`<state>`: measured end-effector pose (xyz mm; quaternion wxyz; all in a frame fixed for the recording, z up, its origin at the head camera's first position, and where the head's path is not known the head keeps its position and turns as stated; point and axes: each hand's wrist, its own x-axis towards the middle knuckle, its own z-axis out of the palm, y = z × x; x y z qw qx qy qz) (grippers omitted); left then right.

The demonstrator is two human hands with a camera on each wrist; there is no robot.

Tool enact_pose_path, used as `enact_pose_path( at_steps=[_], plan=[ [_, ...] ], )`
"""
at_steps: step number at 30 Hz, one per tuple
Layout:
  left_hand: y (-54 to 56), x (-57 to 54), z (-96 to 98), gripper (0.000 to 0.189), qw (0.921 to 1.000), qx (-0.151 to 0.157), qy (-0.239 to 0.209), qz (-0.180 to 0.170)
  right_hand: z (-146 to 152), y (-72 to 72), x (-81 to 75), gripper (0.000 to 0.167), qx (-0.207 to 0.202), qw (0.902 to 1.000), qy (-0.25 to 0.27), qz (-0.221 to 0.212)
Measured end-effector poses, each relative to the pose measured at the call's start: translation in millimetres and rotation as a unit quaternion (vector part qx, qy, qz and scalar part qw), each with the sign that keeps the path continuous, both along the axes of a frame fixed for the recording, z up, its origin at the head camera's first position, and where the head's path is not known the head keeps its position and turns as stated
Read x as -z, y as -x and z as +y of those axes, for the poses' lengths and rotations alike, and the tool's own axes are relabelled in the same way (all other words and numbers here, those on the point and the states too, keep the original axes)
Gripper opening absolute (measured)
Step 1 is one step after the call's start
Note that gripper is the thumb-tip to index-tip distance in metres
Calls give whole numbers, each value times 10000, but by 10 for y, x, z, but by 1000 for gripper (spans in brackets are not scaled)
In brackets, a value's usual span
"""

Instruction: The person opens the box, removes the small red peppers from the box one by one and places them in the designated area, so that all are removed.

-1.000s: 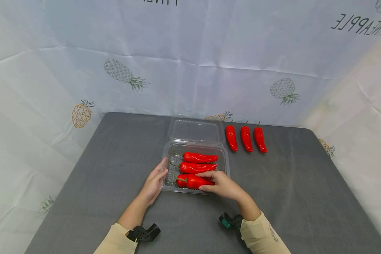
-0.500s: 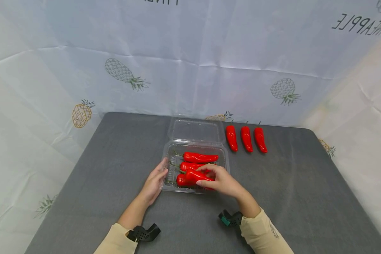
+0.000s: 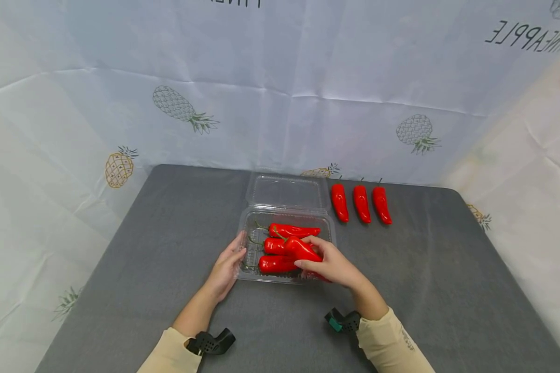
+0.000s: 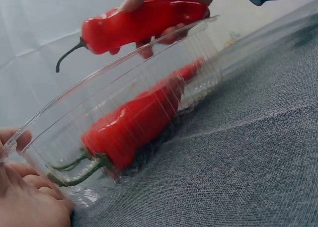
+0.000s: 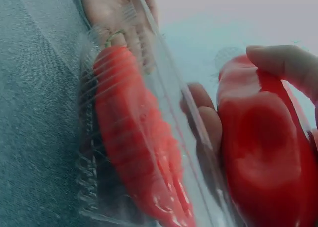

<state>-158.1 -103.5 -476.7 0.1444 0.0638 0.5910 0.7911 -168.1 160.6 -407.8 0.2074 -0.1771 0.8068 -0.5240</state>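
My right hand (image 3: 329, 263) grips a red chili pepper (image 3: 302, 249) between thumb and fingers, above the clear plastic clamshell box (image 3: 333, 233). Its green stem points up and to the left. In the left wrist view this pepper (image 4: 144, 23) hangs over the box's rim. Three more red peppers lie crosswise inside: a back one (image 3: 294, 230), a middle one (image 3: 273, 246) partly hidden by the held pepper, and a front one (image 3: 276, 264) whose tip the right hand covers. Along the box's left side rests my left hand (image 3: 225, 269), fingers extended against the plastic wall.
The box's hinged lid (image 3: 287, 191) lies open toward the back. Three other red peppers (image 3: 361, 204) stand in a row at the back, right of the lid. A grey table (image 3: 424, 290) carries everything, and a pineapple-print cloth (image 3: 284, 93) hangs behind it.
My right hand has lifted the pepper from over the front one and turned it, so its stem now points toward the back of the box. The left hand and the box stay put.
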Motion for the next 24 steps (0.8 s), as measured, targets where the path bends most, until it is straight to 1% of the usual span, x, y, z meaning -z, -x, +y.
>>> enact_pose_path(
  at_steps=[3, 8, 10, 12, 15, 17, 20, 24],
  plan=[
    [1, 4, 0, 60, 10000, 4, 4, 5, 35, -5, -26, 48, 60, 9996, 164, -237],
    [6, 1, -3, 60, 10000, 4, 41, -26, 109, -4, -84, 46, 69, 9999, 142, -48],
    [8, -2, -3, 60, 10000, -4, 68, -21, 143, 1, -106, 47, 101, 9995, 256, -140],
    [11, -5, 0, 59, 10000, -34, 84, -33, 178, 9, -121, 48, 188, 9985, 380, -339],
    [12, -8, 1, 59, 9999, -40, 115, -40, 233, 18, -141, 54, 432, 9952, 541, -697],
    [10, -10, 3, 59, 9999, -53, 125, -74, 277, 25, -145, 56, 589, 9929, 643, -814],
    [5, -9, 6, 58, 9997, -79, 172, -160, 355, 37, -133, 60, 857, 9899, 760, -838],
    [1, -15, 9, 57, 9996, -75, 192, -172, 462, 57, -104, 63, 1237, 9870, 758, -694]
  ],
)
